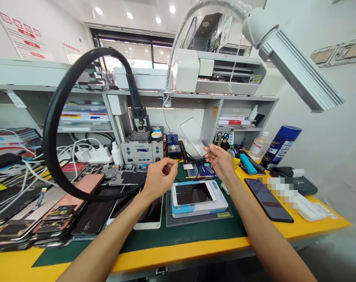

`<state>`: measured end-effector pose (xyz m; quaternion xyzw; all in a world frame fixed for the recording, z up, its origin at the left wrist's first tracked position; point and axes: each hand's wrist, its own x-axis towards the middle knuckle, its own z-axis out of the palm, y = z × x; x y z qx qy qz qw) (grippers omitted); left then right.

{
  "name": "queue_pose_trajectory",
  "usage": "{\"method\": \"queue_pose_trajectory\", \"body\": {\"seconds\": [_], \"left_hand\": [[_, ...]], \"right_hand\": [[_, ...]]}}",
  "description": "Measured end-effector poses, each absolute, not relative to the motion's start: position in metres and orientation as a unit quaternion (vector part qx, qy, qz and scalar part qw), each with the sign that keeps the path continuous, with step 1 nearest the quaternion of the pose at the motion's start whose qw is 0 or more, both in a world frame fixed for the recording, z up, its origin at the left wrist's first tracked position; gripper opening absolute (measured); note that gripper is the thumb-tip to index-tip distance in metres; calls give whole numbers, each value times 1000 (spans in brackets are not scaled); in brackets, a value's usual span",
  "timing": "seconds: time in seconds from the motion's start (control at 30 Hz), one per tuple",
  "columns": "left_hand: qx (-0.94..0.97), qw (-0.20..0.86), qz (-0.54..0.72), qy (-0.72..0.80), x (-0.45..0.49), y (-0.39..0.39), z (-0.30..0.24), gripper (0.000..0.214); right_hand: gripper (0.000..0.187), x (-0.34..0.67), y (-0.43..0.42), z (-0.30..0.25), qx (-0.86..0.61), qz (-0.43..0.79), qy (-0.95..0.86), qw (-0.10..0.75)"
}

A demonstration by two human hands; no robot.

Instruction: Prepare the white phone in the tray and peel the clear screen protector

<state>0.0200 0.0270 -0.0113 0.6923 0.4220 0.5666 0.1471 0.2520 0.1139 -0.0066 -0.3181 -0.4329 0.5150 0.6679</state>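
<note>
My right hand (pixel 220 158) is raised above the mat and pinches a clear phone screen protector (pixel 191 135) by its lower right corner. The protector is a thin see-through sheet with a narrow dark rim, held tilted. To its left, my left hand (pixel 161 176) hovers with curled fingers, thumb and forefinger close together; no object shows in it. Below and between both hands, a white phone (pixel 194 194) with a dark screen lies face up on a light-blue and white box (pixel 199 210). That box rests on a dark grey textured pad (pixel 195 221). Neither hand touches the phone.
A thick black hose (pixel 48 129) loops at the left over stacked phone parts (pixel 60 211). Behind stands a grey soldering station (pixel 141 150). A black phone (pixel 268 199), a blue spray can (pixel 280 147) and a clear bottle (pixel 258 145) are on the right. A lamp (pixel 304 72) hangs above.
</note>
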Motion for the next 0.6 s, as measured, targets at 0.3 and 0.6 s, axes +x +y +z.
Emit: {"method": "queue_pose_trajectory", "body": {"seconds": [0.3, 0.6], "left_hand": [[586, 347, 605, 413, 17, 35, -5, 34], [548, 433, 605, 382, 14, 38, -3, 33]], "right_hand": [[26, 212, 73, -9, -268, 625, -496, 540], [21, 211, 63, -12, -262, 537, -617, 512]]}}
